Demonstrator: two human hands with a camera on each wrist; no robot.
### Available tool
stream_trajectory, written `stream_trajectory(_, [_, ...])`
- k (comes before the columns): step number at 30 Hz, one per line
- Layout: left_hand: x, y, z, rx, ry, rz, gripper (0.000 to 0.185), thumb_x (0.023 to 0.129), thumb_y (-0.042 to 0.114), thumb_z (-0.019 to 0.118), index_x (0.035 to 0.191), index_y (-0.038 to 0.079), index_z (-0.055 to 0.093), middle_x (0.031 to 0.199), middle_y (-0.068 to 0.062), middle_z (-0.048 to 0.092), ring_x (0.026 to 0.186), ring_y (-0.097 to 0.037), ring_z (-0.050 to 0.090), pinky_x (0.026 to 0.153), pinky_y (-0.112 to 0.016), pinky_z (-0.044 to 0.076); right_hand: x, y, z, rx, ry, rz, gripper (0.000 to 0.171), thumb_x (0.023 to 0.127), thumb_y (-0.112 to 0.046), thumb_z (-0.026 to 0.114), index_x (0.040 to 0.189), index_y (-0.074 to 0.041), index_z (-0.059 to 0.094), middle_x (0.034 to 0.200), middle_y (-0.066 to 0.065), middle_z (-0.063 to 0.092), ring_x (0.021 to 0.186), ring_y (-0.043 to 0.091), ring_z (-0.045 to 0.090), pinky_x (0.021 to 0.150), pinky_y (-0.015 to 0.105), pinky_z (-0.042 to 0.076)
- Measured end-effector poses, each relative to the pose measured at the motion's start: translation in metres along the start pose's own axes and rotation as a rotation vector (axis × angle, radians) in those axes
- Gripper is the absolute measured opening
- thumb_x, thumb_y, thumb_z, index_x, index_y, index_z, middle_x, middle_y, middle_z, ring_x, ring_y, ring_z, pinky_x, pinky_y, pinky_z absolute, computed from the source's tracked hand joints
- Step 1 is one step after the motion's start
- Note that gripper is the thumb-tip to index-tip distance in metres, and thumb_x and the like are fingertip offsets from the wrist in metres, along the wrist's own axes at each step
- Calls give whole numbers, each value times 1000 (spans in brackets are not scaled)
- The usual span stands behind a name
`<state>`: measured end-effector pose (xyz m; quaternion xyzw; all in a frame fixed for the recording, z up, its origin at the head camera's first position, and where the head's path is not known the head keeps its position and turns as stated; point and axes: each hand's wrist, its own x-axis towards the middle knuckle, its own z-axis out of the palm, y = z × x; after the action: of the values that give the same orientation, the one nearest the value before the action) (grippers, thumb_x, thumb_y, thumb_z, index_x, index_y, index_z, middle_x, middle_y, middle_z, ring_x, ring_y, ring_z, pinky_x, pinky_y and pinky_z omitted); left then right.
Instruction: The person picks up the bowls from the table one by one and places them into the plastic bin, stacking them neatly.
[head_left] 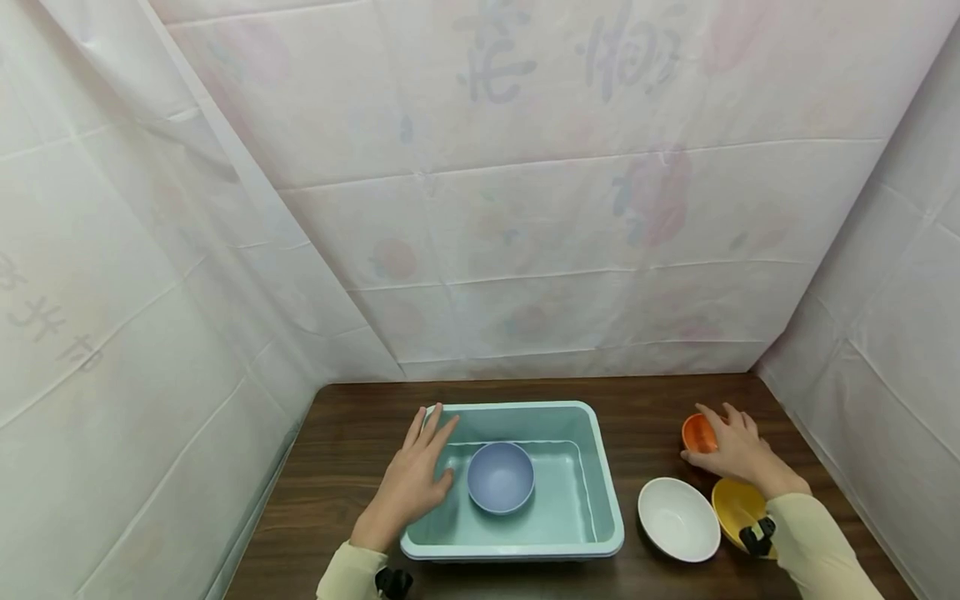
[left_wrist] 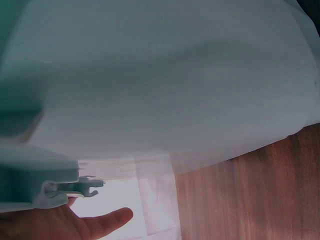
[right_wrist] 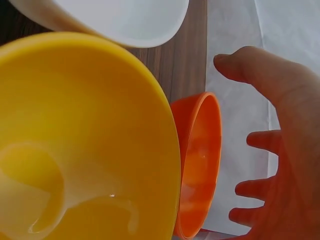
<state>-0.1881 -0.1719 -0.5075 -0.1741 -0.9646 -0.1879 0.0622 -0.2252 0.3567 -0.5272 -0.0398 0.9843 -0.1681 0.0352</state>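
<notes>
While faint mirrored characters show through the white sheeting (head_left: 570, 192), too pale to read, no label shows on the dishes. Left hand (head_left: 416, 479) lies flat, fingers straight, on the left rim of the teal tub (head_left: 603, 475), beside the blue bowl (head_left: 500, 477) inside. Right hand (head_left: 738, 454), fingers spread, reaches over the orange bowl (head_left: 696, 433); whether it touches is unclear. Yellow bowl (head_left: 733, 504) and white bowl (head_left: 678, 518) sit near on the table (head_left: 345, 450).
</notes>
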Motion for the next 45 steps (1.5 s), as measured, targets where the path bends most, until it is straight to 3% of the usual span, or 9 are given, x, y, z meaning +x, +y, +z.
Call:
stream_trajectory(19, [1, -1, 2, 12, 7, 6, 79, 90, 20, 74, 161, 20, 38, 173, -8, 19, 160, -34, 12, 55, -22, 37, 14, 6, -1, -28, -81, -5, 92, 85, -48, 77, 146, 10, 40, 140, 55, 26, 121, 80, 29, 90, 87, 37])
stream_trajectory(29, [1, -1, 2, 14, 14, 10, 78, 91, 20, 74, 160, 20, 39, 173, -8, 18, 160, -34, 12, 57, -23, 39, 18, 7, -4, -33, -150, 22, 92, 85, -50, 76, 148, 7, 41, 141, 54, 27, 119, 79, 32, 87, 84, 41])
stream_trajectory(36, [0, -1, 2, 16, 25, 10, 78, 90, 20, 74, 160, 20, 40, 172, -8, 20, 160, -33, 13, 62, -28, 45, 20, 7, -8, -25, -198, 34, 91, 86, -49, 76, 148, 6, 40, 140, 54, 28, 118, 78, 35, 86, 83, 44])
stream_trajectory(42, [0, -1, 2, 10, 39, 21, 78, 90, 18, 75, 160, 20, 40, 172, -9, 21, 160, -34, 14, 80, -43, 57, 23, 7, -9, -43, -192, 29, 89, 85, -48, 77, 147, 6, 43, 138, 53, 32, 117, 76, 38, 86, 82, 45])
stream_trajectory(45, [0, -1, 2, 17, 32, 18, 78, 90, 19, 75, 160, 20, 40, 172, -9, 21, 160, -34, 14, 70, -34, 54, 24, 8, -8, -48, -184, 22, 89, 83, -47, 78, 146, 7, 45, 137, 53, 34, 115, 75, 40, 84, 81, 46])
